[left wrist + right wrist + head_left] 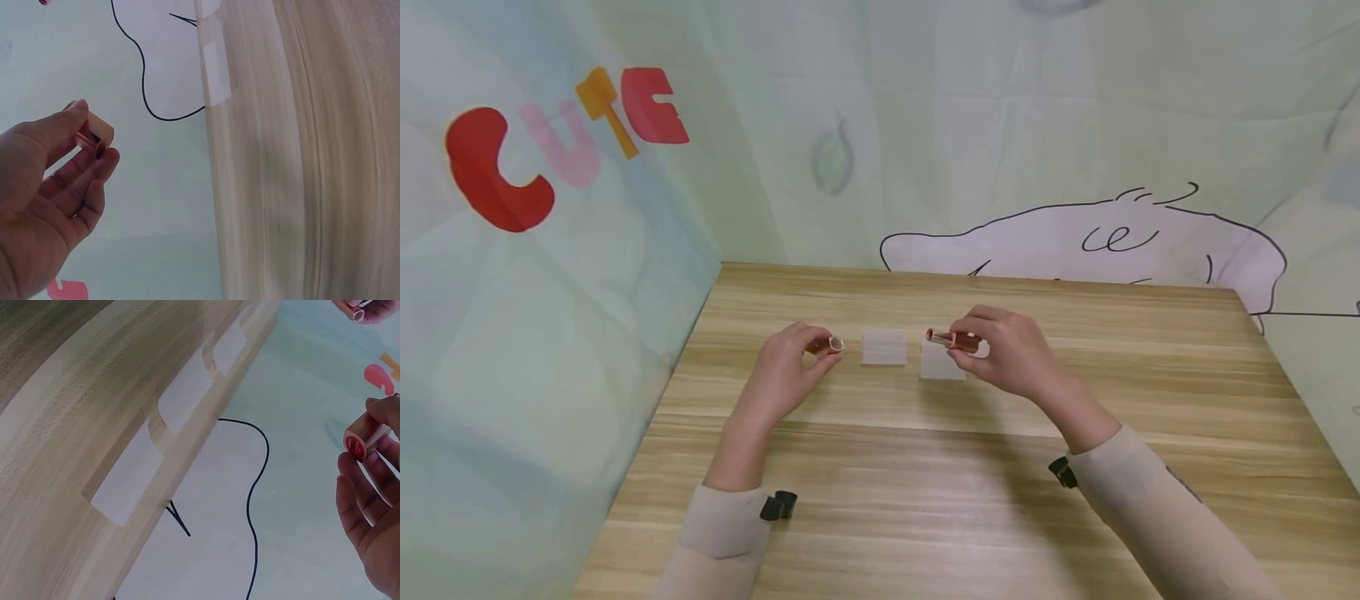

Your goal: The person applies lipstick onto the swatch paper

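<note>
My left hand [786, 367] pinches a rose-gold lipstick cap [836, 343] between thumb and fingers, its hollow end facing right. In the left wrist view the cap [100, 128] appears as a short tube at the fingertips. Across from it, my right hand [1011, 350] grips a rose-gold lipstick [942, 337], with a shiny narrower end pointing left toward the cap. A round red label marks the base of the lipstick [356, 447] in the right wrist view. Cap and lipstick are apart, both held above the table.
White square pieces lie on the wood-grain table [880, 500]: one square [883, 347] between the hands, another square [943, 362] below the lipstick, and a third patch [128, 481] seen at the right wrist. A printed cloth [820, 100] hangs behind and at left.
</note>
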Available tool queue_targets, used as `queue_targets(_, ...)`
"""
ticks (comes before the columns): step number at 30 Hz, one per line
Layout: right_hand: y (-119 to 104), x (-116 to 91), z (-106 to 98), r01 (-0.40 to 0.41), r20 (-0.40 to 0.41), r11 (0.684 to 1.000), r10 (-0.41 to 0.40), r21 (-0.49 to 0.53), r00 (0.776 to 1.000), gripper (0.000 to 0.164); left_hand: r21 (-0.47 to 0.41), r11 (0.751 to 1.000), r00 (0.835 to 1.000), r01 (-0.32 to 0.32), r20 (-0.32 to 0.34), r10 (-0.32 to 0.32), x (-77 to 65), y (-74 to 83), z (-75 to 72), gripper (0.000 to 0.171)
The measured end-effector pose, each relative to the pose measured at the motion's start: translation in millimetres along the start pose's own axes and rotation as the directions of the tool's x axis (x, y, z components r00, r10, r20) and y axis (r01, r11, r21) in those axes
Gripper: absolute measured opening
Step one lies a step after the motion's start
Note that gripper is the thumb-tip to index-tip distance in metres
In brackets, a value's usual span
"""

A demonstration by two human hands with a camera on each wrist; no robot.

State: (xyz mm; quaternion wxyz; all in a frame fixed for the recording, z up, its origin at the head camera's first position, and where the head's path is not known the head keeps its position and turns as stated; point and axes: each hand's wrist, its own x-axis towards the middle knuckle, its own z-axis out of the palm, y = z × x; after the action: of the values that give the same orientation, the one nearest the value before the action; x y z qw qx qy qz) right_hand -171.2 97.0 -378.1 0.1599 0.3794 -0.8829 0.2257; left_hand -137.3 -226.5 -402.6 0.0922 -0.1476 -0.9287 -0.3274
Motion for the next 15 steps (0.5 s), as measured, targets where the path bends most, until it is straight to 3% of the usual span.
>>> queue_targets(15, 0, -1, 4, -0.004, 0.009, 1.000, 0.004, 0.012, 1.000, 0.012, -0.013, 0.996, 0.995, 0.087, -0.042, -0.088, -11.0, -25.9, 1.1, 0.016)
